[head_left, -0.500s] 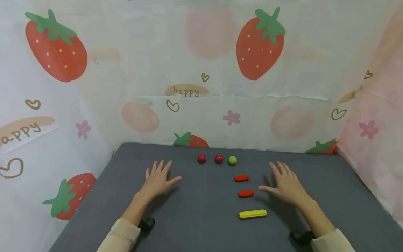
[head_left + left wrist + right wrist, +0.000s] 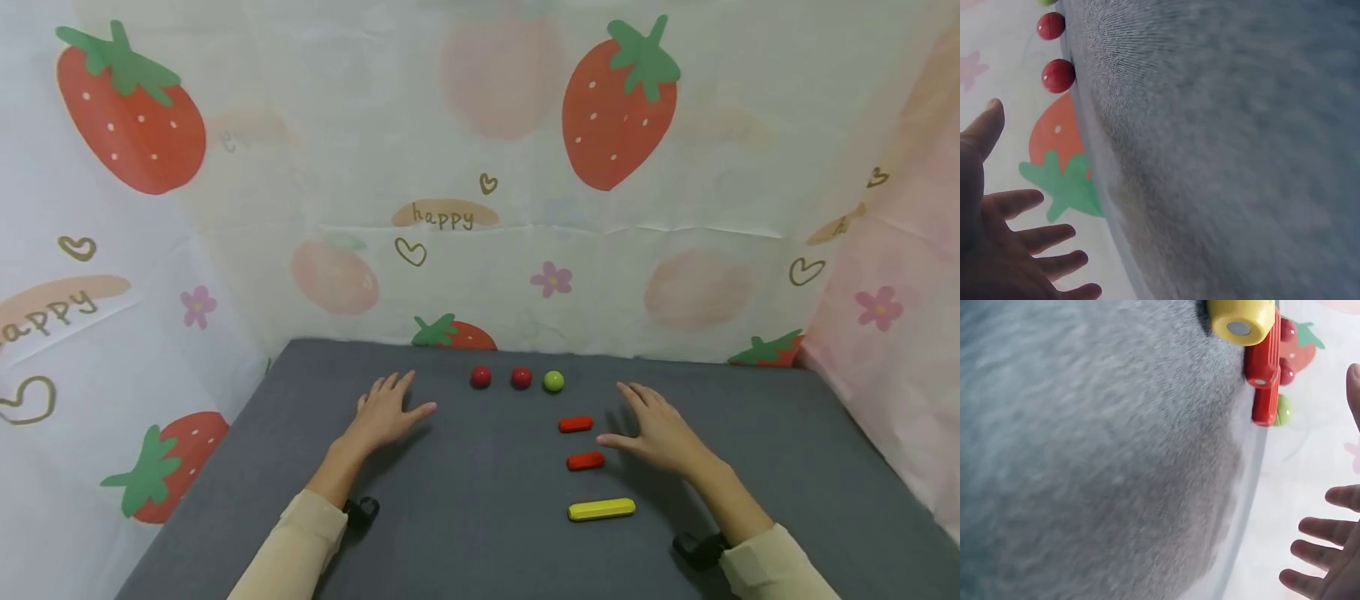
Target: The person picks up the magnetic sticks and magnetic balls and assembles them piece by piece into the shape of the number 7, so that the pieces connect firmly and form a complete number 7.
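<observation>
Three balls (image 2: 520, 379) in a row at the bench's (image 2: 465, 508) far edge; three sticks (image 2: 586, 461) stacked lower right of them, between the hands.

- Table (image 2: 465, 533): dark grey, fabric-like weave.
- Balls at 12 o'clock: two dark red (image 2: 481, 377) (image 2: 521, 377), one green (image 2: 553, 381).
- Sticks: two red (image 2: 575, 424) (image 2: 586, 461), one yellow (image 2: 602, 509) at 6 o'clock of them.
- Backdrop (image 2: 480, 167): white, printed red strawberries with green tops, pink flowers, brown hearts, "happy".
- Sleeves (image 2: 296, 550): cream.
</observation>
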Motion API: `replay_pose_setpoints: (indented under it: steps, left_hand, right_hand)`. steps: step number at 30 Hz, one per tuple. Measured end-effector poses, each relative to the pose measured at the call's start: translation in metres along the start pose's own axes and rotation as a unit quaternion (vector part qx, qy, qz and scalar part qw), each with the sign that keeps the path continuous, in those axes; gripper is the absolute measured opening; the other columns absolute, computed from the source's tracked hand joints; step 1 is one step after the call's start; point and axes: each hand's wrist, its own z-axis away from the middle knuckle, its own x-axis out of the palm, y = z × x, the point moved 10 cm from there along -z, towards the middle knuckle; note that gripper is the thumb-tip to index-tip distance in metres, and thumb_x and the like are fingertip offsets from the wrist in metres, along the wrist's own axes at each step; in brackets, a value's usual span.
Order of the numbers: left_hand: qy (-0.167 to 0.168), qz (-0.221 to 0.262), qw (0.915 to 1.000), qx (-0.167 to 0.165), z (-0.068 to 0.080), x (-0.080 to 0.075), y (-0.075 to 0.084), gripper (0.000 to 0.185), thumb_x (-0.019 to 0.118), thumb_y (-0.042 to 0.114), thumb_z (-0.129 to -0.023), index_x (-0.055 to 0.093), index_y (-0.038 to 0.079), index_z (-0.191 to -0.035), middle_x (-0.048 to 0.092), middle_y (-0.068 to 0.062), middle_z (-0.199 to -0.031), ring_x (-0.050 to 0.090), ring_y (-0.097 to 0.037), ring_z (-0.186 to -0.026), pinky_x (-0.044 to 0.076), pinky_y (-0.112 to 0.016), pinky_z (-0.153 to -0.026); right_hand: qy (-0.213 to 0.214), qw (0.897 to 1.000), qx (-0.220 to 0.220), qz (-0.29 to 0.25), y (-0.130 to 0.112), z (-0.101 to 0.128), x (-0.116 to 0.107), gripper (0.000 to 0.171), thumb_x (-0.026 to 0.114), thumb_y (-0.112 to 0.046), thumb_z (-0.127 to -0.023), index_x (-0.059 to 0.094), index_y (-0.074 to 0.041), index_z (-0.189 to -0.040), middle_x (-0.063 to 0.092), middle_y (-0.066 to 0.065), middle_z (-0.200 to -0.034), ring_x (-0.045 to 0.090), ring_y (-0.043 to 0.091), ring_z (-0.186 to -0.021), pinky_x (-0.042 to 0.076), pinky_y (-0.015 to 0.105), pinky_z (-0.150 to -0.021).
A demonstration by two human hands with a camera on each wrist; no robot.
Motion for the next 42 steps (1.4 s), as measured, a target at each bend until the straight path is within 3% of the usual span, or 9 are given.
replay_pose_setpoints:
  steps: [6, 17, 24, 31, 38, 42]
  left_hand:
    - [0.001, 0.012, 0.9997, 0.021, -0.012, 0.004, 0.011, 0.079, 0.054, 0.054, -0.094, 0.030, 0.007, -0.153, 0.031, -0.027, -0.155, 0.024, -0.047, -0.144, 0.023, -0.071, -0.108]
    - [0.014, 0.100, 0.9929, 0.062, -0.036, 0.017, 0.030, 0.070, 0.057, 0.045, -0.096, 0.037, 0.006, -0.150, 0.040, -0.020, -0.152, 0.035, -0.039, -0.142, 0.030, -0.057, -0.113]
    - [0.015, 0.169, 0.9849, 0.037, -0.055, 0.024, 0.039, 0.067, 0.058, 0.047, -0.095, 0.040, 0.013, -0.150, 0.041, -0.015, -0.153, 0.037, -0.038, -0.141, 0.033, -0.058, -0.111]
    - [0.012, 0.195, 0.9798, 0.041, -0.068, 0.030, 0.046, 0.064, 0.061, 0.042, -0.095, 0.042, 0.011, -0.148, 0.045, -0.015, -0.150, 0.041, -0.036, -0.139, 0.036, -0.055, -0.110]
    - [0.014, 0.275, 0.9610, 0.020, -0.076, 0.032, 0.049, 0.057, 0.065, 0.031, -0.094, 0.048, 0.007, -0.144, 0.055, -0.019, -0.141, 0.051, -0.033, -0.131, 0.043, -0.048, -0.106]
    - [0.004, 0.271, 0.9624, 0.025, -0.081, 0.036, 0.054, 0.055, 0.065, 0.026, -0.095, 0.048, 0.004, -0.143, 0.057, -0.020, -0.138, 0.054, -0.034, -0.128, 0.044, -0.048, -0.105]
  right_hand:
    - [-0.014, 1.000, -0.015, -0.017, -0.006, -0.009, 0.007, 0.093, 0.069, -0.056, -0.083, 0.035, 0.001, -0.149, 0.038, 0.029, -0.148, 0.038, 0.049, -0.134, 0.035, 0.066, -0.103]
    - [-0.056, 0.996, -0.028, -0.066, -0.014, -0.024, 0.028, 0.088, 0.068, -0.054, -0.085, 0.038, 0.001, -0.147, 0.041, 0.027, -0.147, 0.042, 0.046, -0.133, 0.038, 0.063, -0.104]
    - [-0.086, 0.992, -0.031, -0.089, -0.018, -0.033, 0.035, 0.083, 0.072, -0.047, -0.085, 0.040, -0.001, -0.147, 0.043, 0.025, -0.147, 0.043, 0.044, -0.134, 0.039, 0.060, -0.104]
    - [-0.111, 0.984, -0.055, -0.126, -0.025, -0.039, 0.044, 0.077, 0.074, -0.041, -0.084, 0.046, 0.000, -0.143, 0.052, 0.021, -0.142, 0.049, 0.040, -0.130, 0.043, 0.055, -0.102]
    - [-0.112, 0.977, -0.044, -0.179, -0.023, -0.044, 0.049, 0.065, 0.074, -0.033, -0.086, 0.053, 0.001, -0.138, 0.059, 0.019, -0.135, 0.057, 0.036, -0.122, 0.048, 0.050, -0.098]
    - [-0.112, 0.973, -0.042, -0.198, -0.020, -0.046, 0.052, 0.059, 0.073, -0.028, -0.088, 0.055, 0.001, -0.136, 0.061, 0.019, -0.133, 0.060, 0.036, -0.119, 0.051, 0.047, -0.095]
